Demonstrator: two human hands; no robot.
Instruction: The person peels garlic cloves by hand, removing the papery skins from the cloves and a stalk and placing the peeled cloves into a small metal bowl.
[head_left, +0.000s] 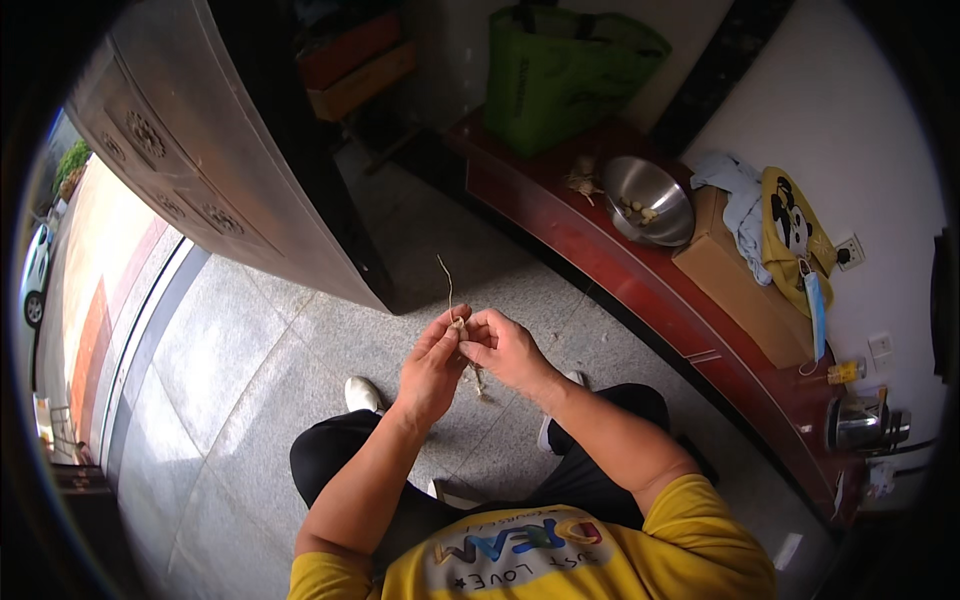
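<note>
Both hands meet in front of my lap, above the tiled floor. My left hand (433, 367) pinches a small, pale, dry piece, likely a garlic bulb (459, 327), from which a long thin stalk rises. The thumb and fingertips of my right hand (510, 349) close on its other side. Dry strands hang below the fingers. On the red cabinet top, a steel bowl (649, 201) holds several pale peeled cloves (639, 212). Beside it lies a small heap of dry, stalky bulbs (584, 180).
A green bag (566, 75) stands at the back of the red cabinet (645, 300). A cardboard box (739, 300), blue cloth (739, 202), yellow panda-print bag (791, 232) and metal kettle (859, 422) are along the wall. An open door (195, 150) is at left.
</note>
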